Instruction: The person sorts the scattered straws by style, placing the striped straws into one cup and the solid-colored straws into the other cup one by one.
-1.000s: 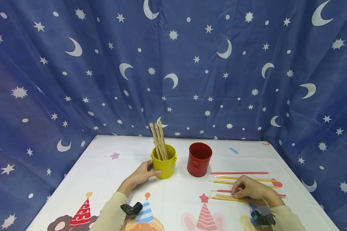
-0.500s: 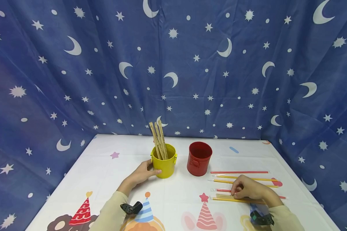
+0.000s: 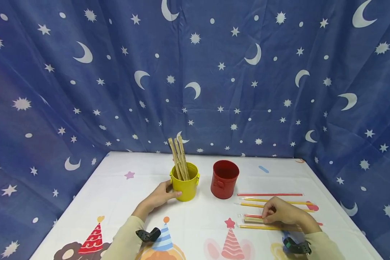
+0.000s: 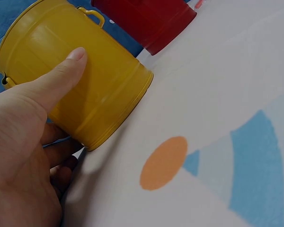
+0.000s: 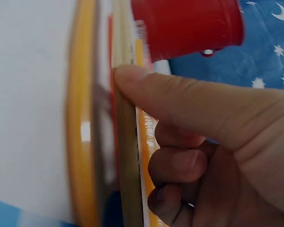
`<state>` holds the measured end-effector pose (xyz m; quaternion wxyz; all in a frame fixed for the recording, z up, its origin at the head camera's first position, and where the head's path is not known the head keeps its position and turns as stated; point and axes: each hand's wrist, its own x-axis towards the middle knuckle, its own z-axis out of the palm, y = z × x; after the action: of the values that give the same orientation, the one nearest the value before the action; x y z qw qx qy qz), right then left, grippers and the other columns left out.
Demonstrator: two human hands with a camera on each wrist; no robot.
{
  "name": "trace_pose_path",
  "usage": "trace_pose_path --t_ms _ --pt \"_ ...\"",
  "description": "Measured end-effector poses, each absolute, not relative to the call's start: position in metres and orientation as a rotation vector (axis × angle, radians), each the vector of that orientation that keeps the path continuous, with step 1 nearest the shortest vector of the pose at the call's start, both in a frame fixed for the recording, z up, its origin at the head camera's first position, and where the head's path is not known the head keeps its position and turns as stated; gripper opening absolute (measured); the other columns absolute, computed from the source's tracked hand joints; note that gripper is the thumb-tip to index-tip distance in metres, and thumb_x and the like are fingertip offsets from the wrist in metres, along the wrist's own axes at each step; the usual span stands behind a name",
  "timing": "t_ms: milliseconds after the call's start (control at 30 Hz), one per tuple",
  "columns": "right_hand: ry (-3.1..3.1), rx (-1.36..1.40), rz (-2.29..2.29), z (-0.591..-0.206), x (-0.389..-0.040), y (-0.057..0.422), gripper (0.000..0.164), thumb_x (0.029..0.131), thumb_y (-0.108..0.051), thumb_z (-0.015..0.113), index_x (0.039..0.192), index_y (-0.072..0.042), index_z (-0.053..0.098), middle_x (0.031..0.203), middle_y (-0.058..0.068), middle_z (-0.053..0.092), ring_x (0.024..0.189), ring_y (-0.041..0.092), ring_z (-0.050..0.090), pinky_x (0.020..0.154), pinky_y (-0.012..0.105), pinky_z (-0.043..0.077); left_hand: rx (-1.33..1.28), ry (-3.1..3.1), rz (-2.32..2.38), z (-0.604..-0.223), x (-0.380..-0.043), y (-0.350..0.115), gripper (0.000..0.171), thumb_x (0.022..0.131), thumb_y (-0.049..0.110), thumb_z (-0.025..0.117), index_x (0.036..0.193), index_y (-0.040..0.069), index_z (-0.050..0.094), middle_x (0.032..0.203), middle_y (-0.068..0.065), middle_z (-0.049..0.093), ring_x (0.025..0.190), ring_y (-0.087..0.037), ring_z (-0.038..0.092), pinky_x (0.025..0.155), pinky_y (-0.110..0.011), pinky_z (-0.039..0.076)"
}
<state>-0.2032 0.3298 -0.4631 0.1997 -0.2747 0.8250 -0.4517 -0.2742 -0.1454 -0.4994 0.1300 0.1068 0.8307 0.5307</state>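
Note:
My left hand (image 3: 159,196) holds a yellow bucket (image 3: 186,190) by its side, the thumb lying across the wall and the fingers round the far side in the left wrist view. Several tan paper-wrapped sticks (image 3: 178,159) lean inside that bucket. On the right, my right hand (image 3: 282,211) pinches another tan paper-wrapped stick (image 5: 128,151) between thumb and fingers, low over the table. Much of this stick is hidden by the hand in the head view. A yellow straw (image 3: 258,227) lies in front of it, and a red straw (image 3: 252,216) just behind.
A red bucket (image 3: 223,186) stands right of the yellow one, with nothing visible in it. Farther back on the right lie another red straw (image 3: 269,195) and two yellow ones, some in clear wrappers. A patterned blue curtain (image 3: 214,90) hangs behind the white table (image 3: 123,191).
The pinched tan stick has come away from the front yellow straw, rising slightly toward the red straw. My left hand and the yellow bucket have stayed in place.

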Motion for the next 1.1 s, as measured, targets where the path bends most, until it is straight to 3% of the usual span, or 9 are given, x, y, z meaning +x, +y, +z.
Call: trace_pose_path --t_ms 200,300,433,733,867,1000,1100 --pt "2.194 -0.740 -1.397 -0.453 -0.199 0.337 0.014 0.093 -0.002 0.067 0.093 0.011 0.069 0.062 0.024 0.029 0.051 -0.001 0.037 0.040 0.026 0.026 0.302 2.401 1.532 -0.504 -0.271 -0.145 0.094 0.087 0.041 0.078 0.154 -0.007 0.033 0.161 -0.026 0.034 0.152 -0.043 0.030 0.126 -0.058 0.024" --pt "2.160 -0.762 -1.486 -0.444 -0.200 0.338 0.017 0.095 0.000 0.063 0.097 0.017 0.064 0.063 0.021 0.029 0.047 0.012 0.031 0.040 0.036 0.024 0.298 2.419 1.532 -0.501 -0.273 -0.145 0.094 0.086 0.042 0.078 0.154 -0.006 0.034 0.161 -0.025 0.034 0.152 -0.042 0.030 0.126 -0.057 0.024" --pt "2.198 -0.831 -1.520 -0.433 -0.201 0.340 0.016 0.097 0.003 0.059 0.100 0.018 0.062 0.067 0.018 0.034 0.055 0.031 0.032 0.044 0.042 0.026 0.302 2.422 1.510 -0.498 -0.276 -0.145 0.096 0.087 0.044 0.078 0.155 -0.006 0.032 0.162 -0.025 0.032 0.153 -0.042 0.028 0.127 -0.057 0.023" --pt "2.423 -0.709 -1.656 -0.419 -0.198 0.336 0.011 0.095 0.003 0.063 0.100 0.005 0.072 0.070 -0.006 0.043 0.063 0.009 0.045 0.052 0.031 0.039 0.333 2.417 1.534 -0.497 -0.280 -0.145 0.093 0.087 0.041 0.077 0.154 -0.007 0.033 0.161 -0.025 0.034 0.153 -0.042 0.029 0.127 -0.057 0.022" --pt "2.462 -0.611 -1.739 -0.417 -0.195 0.330 0.016 0.096 0.000 0.062 0.100 -0.006 0.076 0.080 -0.015 0.059 0.073 0.005 0.054 0.064 0.025 0.048 0.341 2.410 1.541 -0.497 -0.279 -0.145 0.093 0.088 0.040 0.077 0.154 -0.008 0.032 0.161 -0.026 0.033 0.152 -0.042 0.029 0.127 -0.056 0.023" --pt "2.408 -0.557 -1.884 -0.415 -0.194 0.325 0.025 0.100 0.000 0.056 0.099 -0.017 0.075 0.089 -0.017 0.067 0.084 0.002 0.061 0.081 0.019 0.052 0.335 2.418 1.542 -0.497 -0.279 -0.145 0.093 0.088 0.040 0.077 0.154 -0.008 0.032 0.161 -0.026 0.034 0.152 -0.042 0.030 0.126 -0.057 0.023" --pt "2.271 -0.557 -2.049 -0.415 -0.192 0.324 0.033 0.102 0.002 0.051 0.099 -0.021 0.074 0.088 -0.016 0.069 0.085 0.001 0.063 0.083 0.016 0.053 0.332 2.419 1.521 -0.497 -0.278 -0.144 0.094 0.088 0.041 0.077 0.154 -0.008 0.031 0.161 -0.026 0.033 0.152 -0.043 0.029 0.126 -0.057 0.023"
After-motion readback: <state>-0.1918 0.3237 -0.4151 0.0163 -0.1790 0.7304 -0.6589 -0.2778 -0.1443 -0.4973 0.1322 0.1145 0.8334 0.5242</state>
